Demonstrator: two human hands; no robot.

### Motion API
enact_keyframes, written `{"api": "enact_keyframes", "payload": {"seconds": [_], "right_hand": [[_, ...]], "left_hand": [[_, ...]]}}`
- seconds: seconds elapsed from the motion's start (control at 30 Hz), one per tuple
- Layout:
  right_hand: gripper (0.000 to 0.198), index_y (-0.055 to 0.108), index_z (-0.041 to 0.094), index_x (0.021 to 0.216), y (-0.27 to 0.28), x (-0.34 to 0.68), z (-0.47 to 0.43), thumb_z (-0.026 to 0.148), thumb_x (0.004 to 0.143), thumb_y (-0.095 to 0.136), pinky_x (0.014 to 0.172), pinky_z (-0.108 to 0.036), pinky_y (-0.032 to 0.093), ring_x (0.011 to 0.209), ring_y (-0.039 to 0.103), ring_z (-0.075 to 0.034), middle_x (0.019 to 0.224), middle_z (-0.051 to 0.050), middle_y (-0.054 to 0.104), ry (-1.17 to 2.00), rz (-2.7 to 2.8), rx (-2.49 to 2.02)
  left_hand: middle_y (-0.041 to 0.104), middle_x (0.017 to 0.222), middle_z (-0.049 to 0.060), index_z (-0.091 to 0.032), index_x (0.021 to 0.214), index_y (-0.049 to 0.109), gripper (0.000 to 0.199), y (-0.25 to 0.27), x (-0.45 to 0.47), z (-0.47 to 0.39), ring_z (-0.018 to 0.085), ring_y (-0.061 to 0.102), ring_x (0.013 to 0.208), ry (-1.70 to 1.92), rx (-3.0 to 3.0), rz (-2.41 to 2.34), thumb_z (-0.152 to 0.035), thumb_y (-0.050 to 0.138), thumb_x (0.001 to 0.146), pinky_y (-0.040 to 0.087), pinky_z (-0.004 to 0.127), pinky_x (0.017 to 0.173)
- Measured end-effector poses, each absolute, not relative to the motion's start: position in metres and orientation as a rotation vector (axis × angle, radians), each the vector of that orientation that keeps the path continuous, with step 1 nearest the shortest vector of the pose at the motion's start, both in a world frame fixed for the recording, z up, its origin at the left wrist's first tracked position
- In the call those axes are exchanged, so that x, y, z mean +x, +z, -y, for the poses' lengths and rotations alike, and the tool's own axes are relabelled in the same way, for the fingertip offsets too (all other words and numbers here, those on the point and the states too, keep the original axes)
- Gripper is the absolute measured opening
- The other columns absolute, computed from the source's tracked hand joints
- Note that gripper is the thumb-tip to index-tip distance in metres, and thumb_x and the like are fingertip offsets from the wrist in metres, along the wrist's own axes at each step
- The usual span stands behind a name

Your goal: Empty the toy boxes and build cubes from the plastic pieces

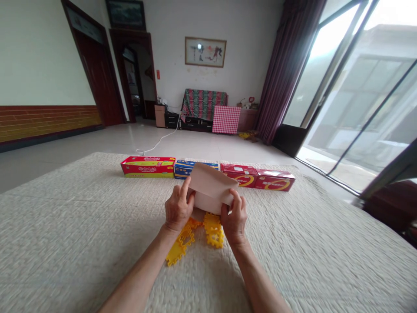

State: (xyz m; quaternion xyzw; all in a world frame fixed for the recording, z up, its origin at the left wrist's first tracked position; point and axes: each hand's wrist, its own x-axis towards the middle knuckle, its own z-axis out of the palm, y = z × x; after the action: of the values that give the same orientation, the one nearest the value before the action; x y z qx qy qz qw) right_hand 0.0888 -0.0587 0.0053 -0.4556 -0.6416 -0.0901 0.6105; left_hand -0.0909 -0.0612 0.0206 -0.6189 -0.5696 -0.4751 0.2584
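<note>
Between my two hands is a plain tan piece of cardboard (213,182) with a crease across it; it looks like an opened-out box or folded card, but I cannot tell which. My left hand (178,208) grips its left edge, the index finger lying along the side. At the lower right corner my right hand (235,215) pinches it between thumb and fingers. Below the card, yellow interlocking plastic pieces with toothed edges (214,230) lie on the cream quilted cover. More yellow pieces (177,252) are beside my left wrist, with an orange one partly hidden.
A row of boxes stands beyond my hands: a red and yellow-green box (150,168), a blue box (181,170) partly behind the card, and dark red boxes (273,179). The quilted cover (97,226) ends before the tiled floor, where a white cable (163,138) runs.
</note>
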Motion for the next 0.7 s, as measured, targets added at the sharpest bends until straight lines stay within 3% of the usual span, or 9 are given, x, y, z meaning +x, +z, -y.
{"api": "enact_keyframes", "payload": {"seconds": [0.27, 0.5, 0.7], "right_hand": [[0.043, 0.047, 0.027, 0.123, 0.016, 0.089, 0.050, 0.009, 0.085, 0.042, 0.067, -0.031, 0.051, 0.074, 0.053, -0.016, 0.088, -0.002, 0.049, -0.260, 1.495, -1.019], [0.045, 0.053, 0.026, 0.118, 0.006, 0.091, 0.014, 0.008, 0.078, 0.041, 0.068, -0.032, 0.050, 0.080, 0.053, -0.018, 0.091, -0.003, 0.050, -0.165, 1.548, -1.119], [0.040, 0.063, 0.021, 0.107, 0.029, 0.113, 0.006, 0.011, 0.072, 0.046, 0.071, -0.033, 0.048, 0.074, 0.053, -0.018, 0.083, -0.003, 0.055, -0.101, 1.616, -1.203]], "left_hand": [[0.053, 0.075, 0.002, -0.019, 0.135, 0.050, 0.046, 0.020, -0.095, 0.052, 0.015, 0.055, 0.069, -1.380, -1.647, 1.519, -0.022, 0.051, 0.089, 0.042, 0.021, 0.057], [0.058, 0.082, 0.005, -0.020, 0.134, 0.053, 0.046, 0.007, -0.092, 0.035, 0.017, 0.059, 0.075, -1.305, -1.740, 1.658, -0.017, 0.048, 0.088, 0.047, 0.023, 0.062], [0.066, 0.089, 0.008, -0.019, 0.121, 0.063, 0.039, 0.028, -0.089, 0.039, 0.017, 0.063, 0.078, -1.435, -1.810, 1.640, -0.014, 0.046, 0.086, 0.050, 0.025, 0.071]]}}
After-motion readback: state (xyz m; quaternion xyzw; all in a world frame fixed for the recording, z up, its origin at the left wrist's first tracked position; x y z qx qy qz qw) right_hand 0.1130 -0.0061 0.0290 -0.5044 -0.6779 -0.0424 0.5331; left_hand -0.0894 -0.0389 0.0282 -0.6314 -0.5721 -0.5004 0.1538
